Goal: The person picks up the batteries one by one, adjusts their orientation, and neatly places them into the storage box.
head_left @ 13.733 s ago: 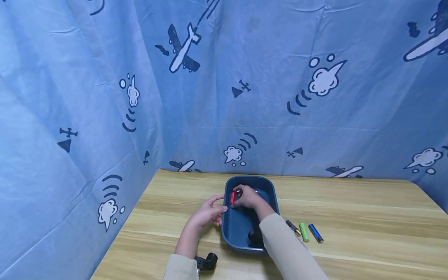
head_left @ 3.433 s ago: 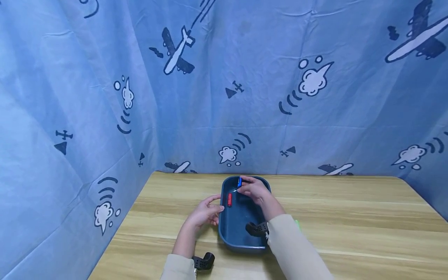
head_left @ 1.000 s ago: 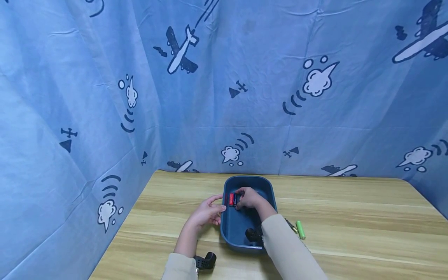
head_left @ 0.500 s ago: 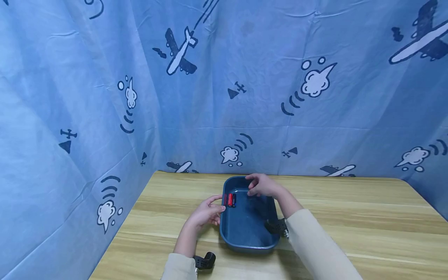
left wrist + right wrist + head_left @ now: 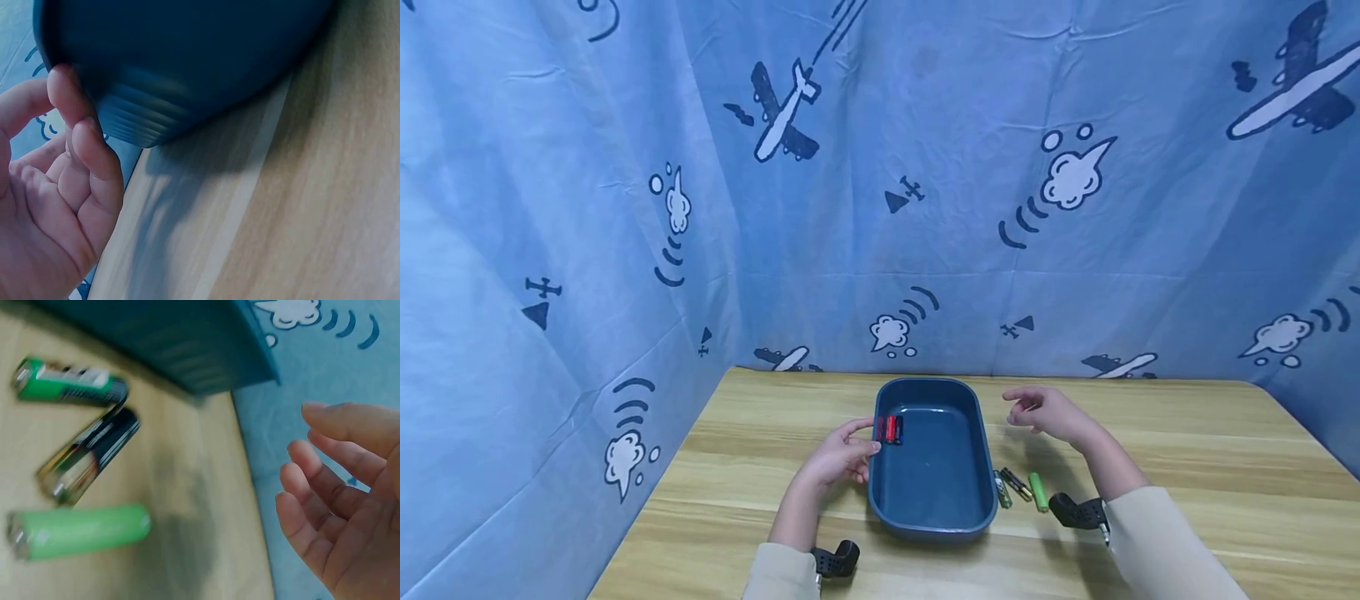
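Observation:
My left hand (image 5: 842, 457) holds the left rim of a deep dark-blue plastic box (image 5: 934, 530), fingertips at its edge in the left wrist view. Inside, against the left wall, a red battery (image 5: 891, 429) and a dark blue battery (image 5: 899, 430) lie side by side. My right hand (image 5: 1048, 414) is in the air right of the box, fingers loosely bent and nothing in them. Below it on the table lie a green-and-silver battery (image 5: 72, 384), a black-and-gold battery (image 5: 90, 456) and a light green battery (image 5: 81, 531), close to the box's right wall.
The wooden table (image 5: 1187, 450) extends to both sides. A blue curtain (image 5: 880, 208) with airplane prints hangs behind and along the left. Each wrist carries a black camera mount, such as the right mount (image 5: 1075, 510).
The blue battery, on the table at first, was carried into the box and set down beside the red one. My right hand let go and moved out to the right. My left hand stays put.

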A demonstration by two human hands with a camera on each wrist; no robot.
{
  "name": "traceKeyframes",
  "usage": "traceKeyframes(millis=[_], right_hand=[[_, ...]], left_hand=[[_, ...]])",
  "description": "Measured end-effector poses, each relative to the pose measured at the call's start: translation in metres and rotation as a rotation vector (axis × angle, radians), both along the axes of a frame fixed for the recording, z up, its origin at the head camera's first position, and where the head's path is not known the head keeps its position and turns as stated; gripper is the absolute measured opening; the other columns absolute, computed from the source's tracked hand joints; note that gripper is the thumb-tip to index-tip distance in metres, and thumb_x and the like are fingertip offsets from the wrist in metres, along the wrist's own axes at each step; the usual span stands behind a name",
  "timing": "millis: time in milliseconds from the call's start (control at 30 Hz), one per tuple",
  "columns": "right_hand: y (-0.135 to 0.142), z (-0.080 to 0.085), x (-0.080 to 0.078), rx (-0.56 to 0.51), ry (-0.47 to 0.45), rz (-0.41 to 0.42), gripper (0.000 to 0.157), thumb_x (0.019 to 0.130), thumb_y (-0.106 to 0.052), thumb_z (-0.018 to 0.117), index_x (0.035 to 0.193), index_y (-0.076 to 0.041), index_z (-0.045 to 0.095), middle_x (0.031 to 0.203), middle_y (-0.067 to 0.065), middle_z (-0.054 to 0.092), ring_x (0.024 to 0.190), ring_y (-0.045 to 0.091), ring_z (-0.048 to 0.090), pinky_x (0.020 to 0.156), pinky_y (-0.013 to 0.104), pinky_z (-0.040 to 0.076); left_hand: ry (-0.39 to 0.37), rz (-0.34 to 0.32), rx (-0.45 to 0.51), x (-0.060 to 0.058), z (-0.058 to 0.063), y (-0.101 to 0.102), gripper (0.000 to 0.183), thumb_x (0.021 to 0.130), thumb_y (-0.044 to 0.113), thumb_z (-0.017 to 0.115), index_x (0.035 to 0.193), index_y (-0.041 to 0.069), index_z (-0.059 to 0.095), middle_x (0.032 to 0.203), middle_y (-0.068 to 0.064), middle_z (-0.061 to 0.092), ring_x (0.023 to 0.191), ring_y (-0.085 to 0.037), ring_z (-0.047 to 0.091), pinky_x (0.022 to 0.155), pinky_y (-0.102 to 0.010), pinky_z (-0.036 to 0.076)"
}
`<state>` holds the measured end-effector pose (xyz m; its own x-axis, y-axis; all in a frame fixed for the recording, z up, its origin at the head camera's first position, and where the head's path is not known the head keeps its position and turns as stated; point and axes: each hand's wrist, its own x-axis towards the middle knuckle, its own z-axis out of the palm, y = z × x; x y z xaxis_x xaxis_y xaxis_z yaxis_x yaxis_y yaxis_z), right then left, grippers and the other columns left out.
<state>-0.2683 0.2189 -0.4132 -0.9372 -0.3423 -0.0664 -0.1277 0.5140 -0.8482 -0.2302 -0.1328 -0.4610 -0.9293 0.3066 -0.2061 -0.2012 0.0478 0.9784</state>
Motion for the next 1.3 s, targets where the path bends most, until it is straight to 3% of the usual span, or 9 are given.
traceKeyframes(millis=[233, 533, 800, 1067, 1300], right_hand=[[0.015, -0.017, 0.009, 0.051, 0.032, 0.030, 0.040, 0.086, -0.007, 0.060, 0.120, 0.012, 0.052, 0.093, 0.014, 0.059, 0.083, 0.019, 0.055, 0.068, 0.035, 0.047], [0.032, -0.029, 0.022, 0.118, 0.013, 0.097, 0.041, 0.082, -0.014, 0.067, 0.115, 0.008, 0.057, 0.094, 0.007, 0.059, 0.085, 0.020, 0.056, 0.074, 0.033, 0.046], [0.038, -0.033, 0.035, 0.106, -0.046, 0.231, 0.046, 0.077, -0.015, 0.073, 0.113, 0.008, 0.056, 0.110, 0.018, 0.060, 0.103, 0.036, 0.055, 0.087, 0.046, 0.045], [0.035, -0.039, 0.050, 0.157, 0.030, 0.212, 0.052, 0.067, -0.019, 0.081, 0.109, 0.002, 0.058, 0.106, 0.011, 0.054, 0.096, 0.026, 0.049, 0.083, 0.042, 0.042], [0.033, -0.042, 0.061, 0.242, 0.079, 0.147, 0.060, 0.059, -0.029, 0.084, 0.110, -0.007, 0.060, 0.111, 0.009, 0.052, 0.104, 0.033, 0.047, 0.091, 0.058, 0.036]], left_hand=[[0.000, -0.002, 0.002, 0.001, -0.001, 0.000, 0.057, 0.087, 0.010, 0.061, 0.139, 0.007, 0.038, 0.070, -0.003, 0.058, 0.046, -0.010, 0.052, 0.047, -0.022, 0.046], [0.004, -0.007, 0.004, 0.000, -0.001, 0.000, 0.058, 0.087, 0.011, 0.061, 0.140, 0.006, 0.037, 0.069, -0.003, 0.057, 0.046, -0.010, 0.052, 0.046, -0.021, 0.046], [0.013, -0.009, 0.008, 0.001, -0.001, 0.000, 0.057, 0.088, 0.010, 0.060, 0.140, 0.005, 0.037, 0.068, -0.003, 0.057, 0.045, -0.010, 0.052, 0.046, -0.021, 0.046], [0.007, -0.014, 0.012, 0.001, -0.001, 0.001, 0.058, 0.088, 0.010, 0.060, 0.140, 0.005, 0.036, 0.067, -0.002, 0.058, 0.045, -0.010, 0.052, 0.046, -0.021, 0.046], [0.002, -0.008, 0.009, 0.000, -0.002, 0.000, 0.058, 0.087, 0.012, 0.061, 0.140, 0.006, 0.037, 0.068, -0.003, 0.059, 0.046, -0.010, 0.053, 0.047, -0.022, 0.047]])
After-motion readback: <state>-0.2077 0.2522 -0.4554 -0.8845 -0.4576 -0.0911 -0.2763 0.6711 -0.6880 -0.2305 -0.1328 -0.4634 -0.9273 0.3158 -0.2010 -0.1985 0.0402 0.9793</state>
